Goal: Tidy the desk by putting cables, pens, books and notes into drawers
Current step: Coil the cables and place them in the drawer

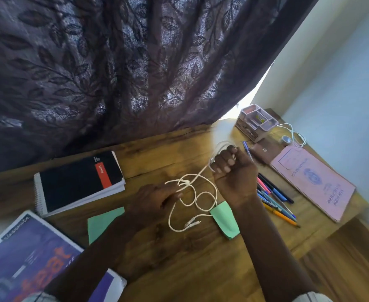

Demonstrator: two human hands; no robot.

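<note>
Desk (179, 269) layout, cable (195, 194) in the middle
Notebook (79, 179) sits left, pens (275, 199) and booklet (312, 179) right, organizer (256, 122) behind them.

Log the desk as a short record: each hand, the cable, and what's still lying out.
left hand: fingers pinch the white cable
right hand: grips coiled turns of the white cable
white cable: partly coiled, the rest looped loose on the desk
still out: pens, black notebook, purple book, pink book, green notes, second cable beside the organizer
</note>
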